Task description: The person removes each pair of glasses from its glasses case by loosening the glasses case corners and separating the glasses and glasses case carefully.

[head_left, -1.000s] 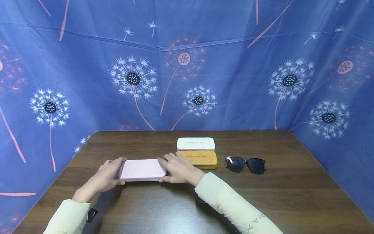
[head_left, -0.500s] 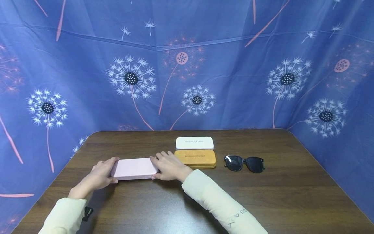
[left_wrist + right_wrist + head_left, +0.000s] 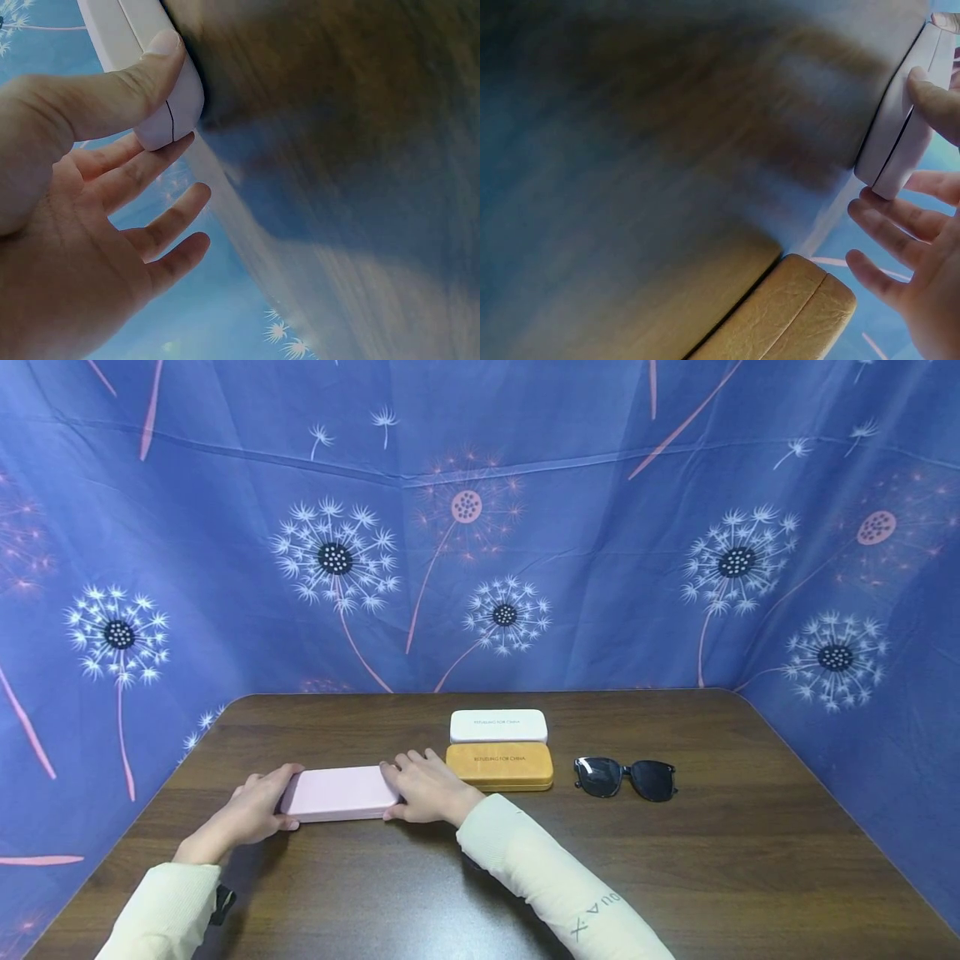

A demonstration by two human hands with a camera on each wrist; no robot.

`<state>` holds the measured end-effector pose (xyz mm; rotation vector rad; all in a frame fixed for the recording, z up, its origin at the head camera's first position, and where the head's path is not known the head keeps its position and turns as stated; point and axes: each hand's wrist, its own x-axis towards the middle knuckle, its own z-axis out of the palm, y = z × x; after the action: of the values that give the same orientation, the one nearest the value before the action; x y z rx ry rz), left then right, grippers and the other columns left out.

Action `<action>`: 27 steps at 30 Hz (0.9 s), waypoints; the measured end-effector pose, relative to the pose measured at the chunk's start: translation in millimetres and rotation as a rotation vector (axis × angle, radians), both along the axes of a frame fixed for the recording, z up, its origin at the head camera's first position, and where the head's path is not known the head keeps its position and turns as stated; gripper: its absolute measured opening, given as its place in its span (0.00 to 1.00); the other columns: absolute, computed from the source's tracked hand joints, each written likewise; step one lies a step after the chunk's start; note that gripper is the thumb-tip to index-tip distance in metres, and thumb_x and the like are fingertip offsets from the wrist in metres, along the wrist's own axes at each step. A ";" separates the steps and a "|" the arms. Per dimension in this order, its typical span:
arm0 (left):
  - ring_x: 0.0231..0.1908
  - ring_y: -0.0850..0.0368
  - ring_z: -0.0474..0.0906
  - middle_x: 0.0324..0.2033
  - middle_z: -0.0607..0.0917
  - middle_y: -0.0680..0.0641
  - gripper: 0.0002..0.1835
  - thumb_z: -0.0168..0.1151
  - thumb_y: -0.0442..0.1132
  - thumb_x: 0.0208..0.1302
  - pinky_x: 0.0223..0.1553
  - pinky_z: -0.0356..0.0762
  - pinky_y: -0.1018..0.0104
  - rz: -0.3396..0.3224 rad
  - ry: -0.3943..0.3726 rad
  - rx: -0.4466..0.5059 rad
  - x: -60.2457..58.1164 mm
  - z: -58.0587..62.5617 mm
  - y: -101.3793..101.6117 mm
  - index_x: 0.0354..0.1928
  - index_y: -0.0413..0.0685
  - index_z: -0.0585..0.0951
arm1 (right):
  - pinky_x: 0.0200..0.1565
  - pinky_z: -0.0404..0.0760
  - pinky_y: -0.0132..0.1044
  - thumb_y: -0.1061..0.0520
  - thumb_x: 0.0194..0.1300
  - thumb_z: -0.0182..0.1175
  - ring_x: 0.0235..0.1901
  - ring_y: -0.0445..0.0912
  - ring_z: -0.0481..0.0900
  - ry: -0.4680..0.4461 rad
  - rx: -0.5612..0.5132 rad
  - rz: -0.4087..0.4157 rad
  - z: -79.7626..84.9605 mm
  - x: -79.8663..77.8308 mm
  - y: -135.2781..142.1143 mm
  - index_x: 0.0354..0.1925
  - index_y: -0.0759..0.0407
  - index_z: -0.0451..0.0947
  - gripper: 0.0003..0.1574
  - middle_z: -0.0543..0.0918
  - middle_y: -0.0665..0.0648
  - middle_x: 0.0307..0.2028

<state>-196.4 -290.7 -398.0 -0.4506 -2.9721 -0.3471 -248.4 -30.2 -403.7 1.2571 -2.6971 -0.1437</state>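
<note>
A pale pink glasses case (image 3: 341, 792), its lid closed, lies lengthwise on the wooden table, left of the middle. My left hand (image 3: 251, 810) grips its left end; in the left wrist view the thumb (image 3: 142, 82) presses the front side by the lid seam. My right hand (image 3: 431, 787) holds the right end, thumb in front and fingers at the back. Close beyond that hand, a mustard-yellow glasses case (image 3: 501, 766) lies closed, with a white glasses case (image 3: 498, 726) directly behind it. Both carry small printed lettering. Black sunglasses (image 3: 626, 778) rest right of them, arms mostly hidden.
The brown table (image 3: 675, 877) has a rounded far edge. Behind and at both sides hangs a blue cloth (image 3: 600, 568) with dandelion prints. A dark strap (image 3: 222, 903) shows at the left cuff.
Both hands have shifted the pink glasses case a little to the left, away from the yellow one. The yellow and white cases and the sunglasses stay put; the head view turned slightly.
</note>
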 end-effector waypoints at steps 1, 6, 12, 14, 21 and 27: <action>0.42 0.34 0.72 0.49 0.77 0.32 0.37 0.74 0.38 0.37 0.36 0.68 0.42 -0.001 -0.003 0.000 -0.4 -0.2 -0.3 0.53 0.37 0.68 | 0.53 0.70 0.43 0.29 0.54 0.54 0.51 0.45 0.72 -0.002 -0.004 -0.001 -0.1 0.2 0.0 0.62 0.52 0.63 0.45 0.75 0.51 0.51; 0.40 0.35 0.72 0.50 0.76 0.32 0.38 0.74 0.39 0.37 0.35 0.69 0.43 -0.005 -0.024 0.013 -2.2 -0.9 -1.8 0.53 0.37 0.67 | 0.53 0.70 0.44 0.30 0.54 0.55 0.52 0.46 0.71 -0.037 -0.016 -0.019 1.2 2.3 -0.3 0.62 0.51 0.62 0.45 0.74 0.51 0.52; 0.41 0.35 0.72 0.50 0.75 0.30 0.39 0.74 0.39 0.37 0.36 0.69 0.42 -0.003 -0.050 0.021 -2.1 -0.5 -2.2 0.54 0.35 0.66 | 0.55 0.69 0.46 0.31 0.54 0.57 0.54 0.47 0.70 -0.069 -0.011 -0.030 3.2 3.4 0.6 0.64 0.51 0.60 0.46 0.73 0.52 0.55; 0.41 0.34 0.72 0.50 0.75 0.30 0.40 0.74 0.40 0.37 0.36 0.69 0.41 -0.002 -0.047 0.019 -1.6 0.5 -1.7 0.54 0.34 0.66 | 0.56 0.68 0.47 0.32 0.54 0.57 0.55 0.47 0.69 -0.066 -0.014 -0.024 3.9 2.7 2.4 0.64 0.51 0.60 0.46 0.72 0.52 0.56; 0.42 0.31 0.70 0.47 0.76 0.32 0.43 0.75 0.47 0.35 0.37 0.68 0.38 -0.003 0.000 0.018 1.5 9.3 5.8 0.54 0.37 0.67 | 0.54 0.69 0.45 0.33 0.55 0.57 0.56 0.47 0.69 -0.021 -0.034 -0.007 11.6 0.6 16.0 0.64 0.52 0.60 0.44 0.72 0.51 0.57; 0.44 0.30 0.69 0.50 0.74 0.31 0.43 0.74 0.47 0.37 0.40 0.66 0.36 -0.028 0.041 0.016 3.8 23.4 21.5 0.56 0.37 0.66 | 0.55 0.68 0.48 0.35 0.56 0.57 0.55 0.49 0.69 -0.010 -0.058 -0.019 17.9 -0.7 36.0 0.65 0.53 0.59 0.44 0.71 0.53 0.57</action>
<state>-192.6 -269.2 -374.5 -0.4916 -2.9236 -0.3602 -249.1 5.7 -385.8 1.2189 -2.7021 -0.0612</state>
